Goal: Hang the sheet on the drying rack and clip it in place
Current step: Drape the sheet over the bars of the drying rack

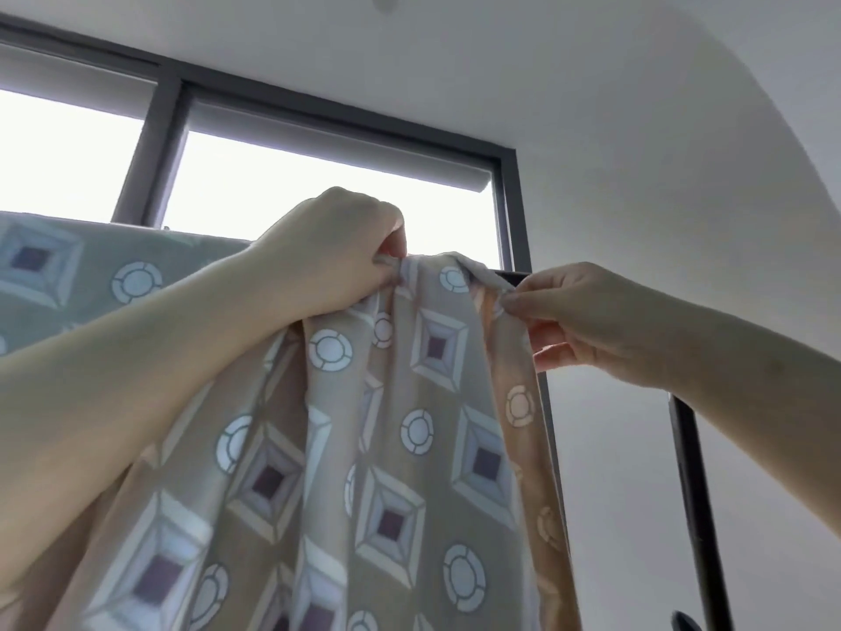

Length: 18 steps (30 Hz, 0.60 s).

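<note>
Beige patterned sheet (432,403) drapes over the black metal rack (685,448) at twelve o'clock. Left grip (336,252) clutches its top; right grip (591,321) pinches its three-o'clock edge. Hanging seems underway; next, spread and clip.

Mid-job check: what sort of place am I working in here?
Probably a room in a home: a dark-framed window with a roller blind, white wall and ceiling, and a black drying rack with the sheet draped over it.
</note>
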### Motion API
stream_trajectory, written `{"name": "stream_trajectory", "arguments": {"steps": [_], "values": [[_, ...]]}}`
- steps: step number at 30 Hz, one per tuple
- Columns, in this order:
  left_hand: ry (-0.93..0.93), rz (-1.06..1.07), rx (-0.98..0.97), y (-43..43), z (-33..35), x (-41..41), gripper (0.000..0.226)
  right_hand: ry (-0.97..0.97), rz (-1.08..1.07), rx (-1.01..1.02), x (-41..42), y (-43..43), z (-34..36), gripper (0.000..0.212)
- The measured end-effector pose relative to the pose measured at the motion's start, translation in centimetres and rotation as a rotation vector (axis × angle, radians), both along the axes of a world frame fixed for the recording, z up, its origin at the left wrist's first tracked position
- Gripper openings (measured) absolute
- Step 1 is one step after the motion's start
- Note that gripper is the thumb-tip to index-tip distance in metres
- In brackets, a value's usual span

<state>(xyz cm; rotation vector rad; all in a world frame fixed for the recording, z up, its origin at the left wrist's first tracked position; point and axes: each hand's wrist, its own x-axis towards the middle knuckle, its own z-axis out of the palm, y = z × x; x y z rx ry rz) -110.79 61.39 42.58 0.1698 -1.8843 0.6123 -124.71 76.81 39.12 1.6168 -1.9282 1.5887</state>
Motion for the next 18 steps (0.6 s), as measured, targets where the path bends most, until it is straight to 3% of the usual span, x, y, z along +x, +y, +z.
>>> {"name": "stream_trajectory", "arguments": {"steps": [3,6,8,10,11,12,13,15,16,18], "values": [[0.026,-0.012,0.031,0.4,0.4,0.6,0.008,-0.217,0.25,-0.059,0.3,0.3,0.9,0.021],[0.064,-0.039,0.085,0.8,2.1,0.5,0.007,-0.31,0.398,-0.128,0.2,0.3,2.1,0.038],[0.185,0.002,0.09,1.1,3.8,-0.8,0.011,-0.362,0.388,-0.199,-0.1,0.0,3.9,0.038],[0.368,0.101,0.074,1.1,5.7,-2.7,0.018,-0.42,0.355,-0.404,-1.0,-0.1,5.8,0.028],[0.419,0.138,0.094,0.9,6.5,-3.6,0.021,-0.406,0.23,-0.524,-1.8,-0.2,7.3,0.025],[0.38,0.17,0.147,0.8,6.9,-4.3,0.022,-0.378,0.047,-0.631,-3.0,-0.6,8.6,0.023],[0.216,0.234,0.214,0.5,7.2,-5.3,0.024,-0.314,-0.169,-0.699,-3.8,-0.9,9.3,0.021],[-0.203,0.361,0.404,0.2,7.3,-6.2,0.033,0.004,-0.633,-0.413,-5.5,-1.5,8.3,0.021],[-0.328,0.412,0.495,0.2,7.2,-5.9,0.036,0.112,-0.719,-0.215,-6.2,-1.9,7.6,0.021],[-0.45,0.408,0.591,-0.2,7.4,-5.1,0.035,0.154,-0.618,0.035,-6.6,-2.4,6.5,0.013]]}}
